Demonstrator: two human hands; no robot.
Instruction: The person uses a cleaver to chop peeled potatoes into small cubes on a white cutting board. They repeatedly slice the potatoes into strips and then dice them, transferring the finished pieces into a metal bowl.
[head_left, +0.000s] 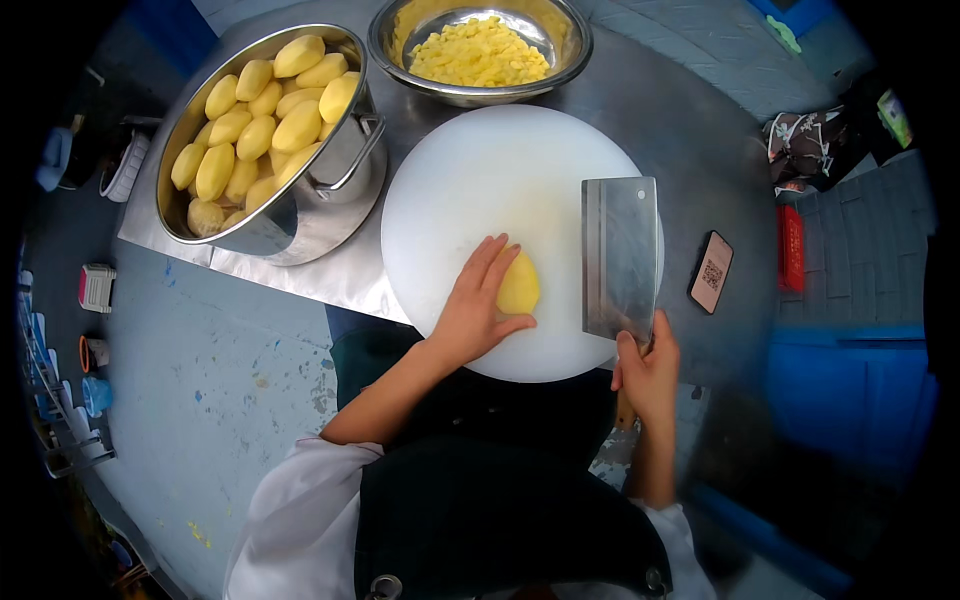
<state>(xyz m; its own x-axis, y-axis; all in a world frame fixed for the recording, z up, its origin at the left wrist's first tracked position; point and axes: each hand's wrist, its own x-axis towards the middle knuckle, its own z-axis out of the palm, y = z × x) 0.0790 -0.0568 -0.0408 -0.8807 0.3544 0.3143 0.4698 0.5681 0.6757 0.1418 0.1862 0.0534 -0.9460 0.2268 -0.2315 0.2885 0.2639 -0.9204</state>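
Observation:
A peeled yellow potato (523, 283) lies on a round white cutting board (480, 165). My left hand (472, 300) rests over its left side, with the fingers along the far end and the thumb at the near end, partly hiding it. In my right hand (651, 371) is the wooden handle of a broad Chinese cleaver (621, 259). Its blade shows its flat side over the right part of the board, apart from the potato.
At the far left stands a large steel pot (281, 229) full of peeled potatoes. A steel bowl (480, 94) of diced potato (484, 56) sits beyond the board. To the right, a phone (711, 271) showing a printed-style code lies on the steel table (697, 180).

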